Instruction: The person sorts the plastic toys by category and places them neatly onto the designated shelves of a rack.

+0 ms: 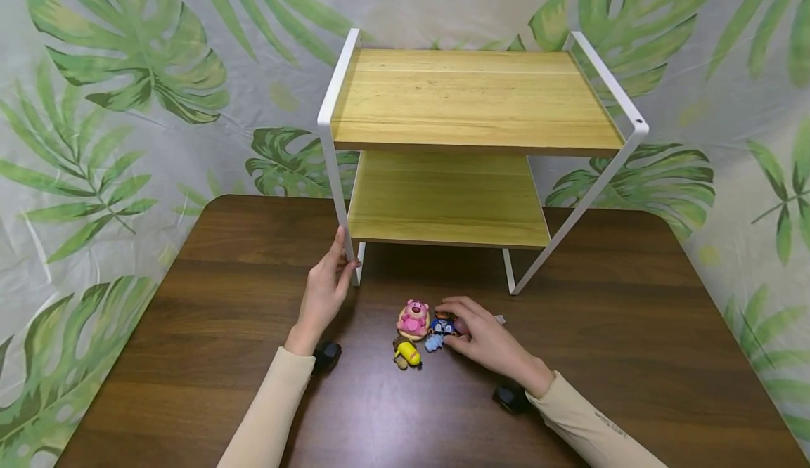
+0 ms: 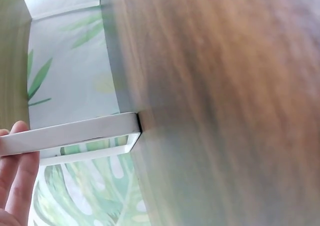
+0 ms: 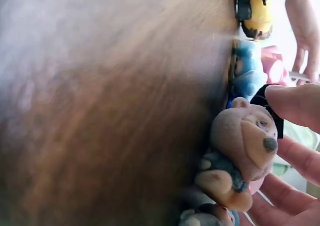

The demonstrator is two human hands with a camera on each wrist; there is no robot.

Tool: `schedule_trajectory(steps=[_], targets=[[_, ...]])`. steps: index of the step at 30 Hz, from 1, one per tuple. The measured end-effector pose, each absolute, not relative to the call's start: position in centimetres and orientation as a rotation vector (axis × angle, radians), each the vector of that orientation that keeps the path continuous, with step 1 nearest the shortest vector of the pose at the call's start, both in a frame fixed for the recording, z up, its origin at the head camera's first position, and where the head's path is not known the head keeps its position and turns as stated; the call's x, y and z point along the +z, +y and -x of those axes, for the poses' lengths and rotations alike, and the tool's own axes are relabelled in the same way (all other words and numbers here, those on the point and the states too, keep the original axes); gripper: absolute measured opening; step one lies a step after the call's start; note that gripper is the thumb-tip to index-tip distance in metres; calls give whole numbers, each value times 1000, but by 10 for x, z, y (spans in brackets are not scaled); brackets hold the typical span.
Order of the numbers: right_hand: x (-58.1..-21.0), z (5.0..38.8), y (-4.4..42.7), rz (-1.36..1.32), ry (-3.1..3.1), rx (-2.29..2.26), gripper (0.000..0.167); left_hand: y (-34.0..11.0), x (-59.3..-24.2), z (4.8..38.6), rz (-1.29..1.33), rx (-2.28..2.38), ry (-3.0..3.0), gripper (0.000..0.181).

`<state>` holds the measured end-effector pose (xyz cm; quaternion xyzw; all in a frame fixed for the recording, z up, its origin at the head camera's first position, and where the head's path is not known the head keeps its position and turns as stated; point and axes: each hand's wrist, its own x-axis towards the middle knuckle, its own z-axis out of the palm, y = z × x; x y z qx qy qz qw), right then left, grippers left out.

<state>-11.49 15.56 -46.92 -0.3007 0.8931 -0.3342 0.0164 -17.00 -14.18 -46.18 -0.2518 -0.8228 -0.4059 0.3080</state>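
My left hand [image 1: 324,292] holds the white metal frame of a two-tier wooden shelf [image 1: 452,204] by its front left leg, thumb and fingers on either side. The left wrist view shows those fingertips around the white bar [image 2: 75,133]. My right hand [image 1: 484,334] curves around a small blue-clothed toy figure [image 1: 443,326]. In the right wrist view, the thumb lies against a black part [image 3: 275,123] behind a fuzzy bear figurine [image 3: 245,141]. A pink bear toy [image 1: 413,319], a yellow toy [image 1: 409,353] and a light blue toy [image 1: 434,343] sit beside that hand.
The shelf stands toward the back of a dark wooden table [image 1: 601,355]. Behind it hangs a leaf-patterned cloth [image 1: 152,46]. Another small figure [image 3: 205,216] shows at the bottom of the right wrist view. Black devices are at both wrists.
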Motion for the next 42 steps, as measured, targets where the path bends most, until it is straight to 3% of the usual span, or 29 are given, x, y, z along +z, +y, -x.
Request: schedule_trajectory(steps=[15,32,42], targets=[[-470,117,154,962,2770,-1137,39,-143,-463,171,665,-1142,-2194,108],[-440,112,152,984,2798,-1253,51,-141,-465,172,635,-1171,-2205,107],[-428,113,151,1143,2805,-1321,52,-141,-464,173,654,-1185,-2180,107]])
